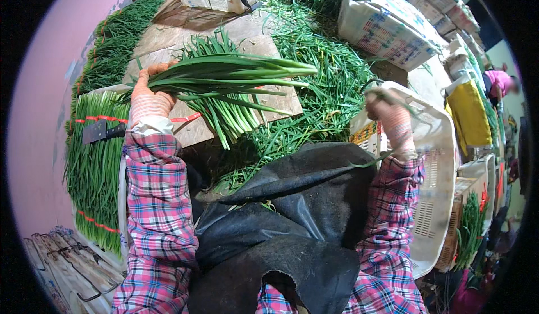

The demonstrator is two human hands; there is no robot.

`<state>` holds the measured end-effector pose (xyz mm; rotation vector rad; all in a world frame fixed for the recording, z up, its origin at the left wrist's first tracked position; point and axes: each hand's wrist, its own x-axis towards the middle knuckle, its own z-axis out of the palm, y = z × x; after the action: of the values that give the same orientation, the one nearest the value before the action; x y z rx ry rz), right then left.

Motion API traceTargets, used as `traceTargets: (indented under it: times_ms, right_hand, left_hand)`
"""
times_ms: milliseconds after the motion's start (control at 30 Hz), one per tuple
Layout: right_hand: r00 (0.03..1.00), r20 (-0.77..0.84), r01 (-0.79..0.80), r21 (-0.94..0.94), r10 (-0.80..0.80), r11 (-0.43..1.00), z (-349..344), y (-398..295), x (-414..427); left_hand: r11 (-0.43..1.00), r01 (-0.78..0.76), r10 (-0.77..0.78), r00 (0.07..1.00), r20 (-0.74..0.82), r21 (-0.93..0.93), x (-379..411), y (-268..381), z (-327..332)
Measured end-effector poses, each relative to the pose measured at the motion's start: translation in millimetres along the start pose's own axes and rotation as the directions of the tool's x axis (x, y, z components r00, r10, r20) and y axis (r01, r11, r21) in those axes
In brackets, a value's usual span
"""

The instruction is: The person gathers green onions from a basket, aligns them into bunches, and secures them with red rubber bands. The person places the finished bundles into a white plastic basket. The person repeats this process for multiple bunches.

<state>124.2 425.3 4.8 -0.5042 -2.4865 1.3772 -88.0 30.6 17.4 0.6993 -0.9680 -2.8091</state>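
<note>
My left hand [153, 93], in an orange and white striped glove, grips a bunch of green garlic chives [227, 71] by its leafy end, the pale stems pointing right. Beneath that bunch, more chives [229, 114] lie on a wooden board [189, 135], beside a red tape. At the right, above a white plastic basket, my right hand [389, 116] is blurred and wears a similar glove. Thin green leaves show by its fingers and near its wrist; whether it grips them is unclear. A cleaver [103, 132] with a black handle rests on tied chives left of my left wrist.
Loose leaves [324, 74] are heaped beyond the black apron [290, 213] on my lap. Tied chive bundles [94, 175] line the left wall. A white basket [438, 179] stands at the right, with crates [387, 31] farther back. Another person in pink [496, 82] is at the far right.
</note>
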Motion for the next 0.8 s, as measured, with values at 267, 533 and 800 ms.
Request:
traceTargets:
  times_ms: [267, 533, 800]
  right_hand:
    - [0.897, 0.144, 0.427, -0.043, -0.418, 0.903, 23.9, -73.7, -21.0]
    - [0.761, 0.592, 0.046, 0.36, -0.266, 0.932, 77.4, -87.3, -6.3]
    - [0.901, 0.264, 0.279, 0.257, -0.345, 0.925, 79.2, -55.6, -12.4]
  left_hand:
    - [0.988, -0.034, 0.016, 0.993, 0.116, 0.152, -5.9, 1.7, 12.3]
    - [0.829, 0.559, -0.087, 0.181, 0.98, -0.03, -39.4, 22.8, 35.0]
    - [0.86, 0.51, -0.043, 0.094, 0.995, -0.011, -43.3, 33.9, 28.2]
